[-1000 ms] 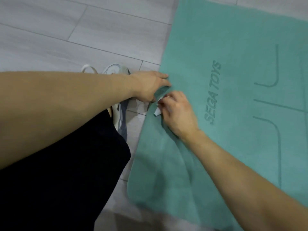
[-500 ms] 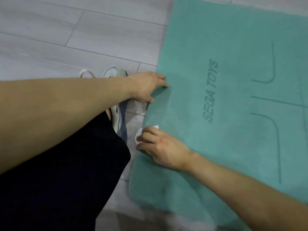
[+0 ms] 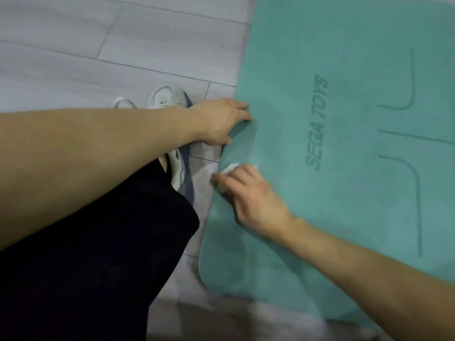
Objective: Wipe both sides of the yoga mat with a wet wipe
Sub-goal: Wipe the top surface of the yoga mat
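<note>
Yoga mat (image 3: pixel 344 193) edge in left hand (image 3: pixel 221 121) grasp, wet wipe (image 3: pixel 230 168) under right hand (image 3: pixel 251 195) curled fingers.

Teal mat (image 3: pixel 344 193) flat, white wipe (image 3: pixel 230 167) atop

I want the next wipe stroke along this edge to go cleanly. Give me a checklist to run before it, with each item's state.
1. Wipe in the right hand: ok, white wipe shows past the fingers.
2. Wipe touching the mat: ok, the hand presses it down near the left edge.
3. Mat held steady: ok, the left hand grips the edge, which is lifted a little there.
4. Mat flat ahead of the stroke: ok toward the near corner, slightly raised under the left hand.
5. Shoe off the mat: ok, it stands on the floor beside the edge.
6. Wipe wet enough: cannot tell.
</note>
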The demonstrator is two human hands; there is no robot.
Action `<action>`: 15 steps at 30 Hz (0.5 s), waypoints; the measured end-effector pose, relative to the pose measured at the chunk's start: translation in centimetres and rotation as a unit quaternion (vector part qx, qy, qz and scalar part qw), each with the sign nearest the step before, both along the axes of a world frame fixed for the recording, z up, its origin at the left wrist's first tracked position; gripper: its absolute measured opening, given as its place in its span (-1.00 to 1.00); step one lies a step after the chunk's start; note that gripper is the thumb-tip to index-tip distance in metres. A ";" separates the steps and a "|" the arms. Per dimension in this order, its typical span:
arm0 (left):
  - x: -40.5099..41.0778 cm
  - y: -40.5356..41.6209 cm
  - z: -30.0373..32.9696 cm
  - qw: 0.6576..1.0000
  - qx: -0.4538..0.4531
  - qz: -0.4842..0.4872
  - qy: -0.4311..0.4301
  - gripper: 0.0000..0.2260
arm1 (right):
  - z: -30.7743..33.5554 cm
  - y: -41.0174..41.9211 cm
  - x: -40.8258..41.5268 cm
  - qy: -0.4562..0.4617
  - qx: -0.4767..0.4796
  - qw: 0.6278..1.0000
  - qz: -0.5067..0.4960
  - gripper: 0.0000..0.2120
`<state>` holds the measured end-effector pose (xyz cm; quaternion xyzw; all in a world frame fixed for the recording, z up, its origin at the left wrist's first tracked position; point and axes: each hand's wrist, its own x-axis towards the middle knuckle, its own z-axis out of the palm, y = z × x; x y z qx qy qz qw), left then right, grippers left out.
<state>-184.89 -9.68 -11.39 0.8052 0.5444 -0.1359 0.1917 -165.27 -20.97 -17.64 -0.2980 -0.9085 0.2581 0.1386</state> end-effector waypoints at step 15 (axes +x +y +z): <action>-1.1 -5.2 0.4 0.999 -0.007 -0.034 -0.007 -0.27 | 0.1 -0.6 1.9 0.037 -0.026 0.993 -0.110 -0.60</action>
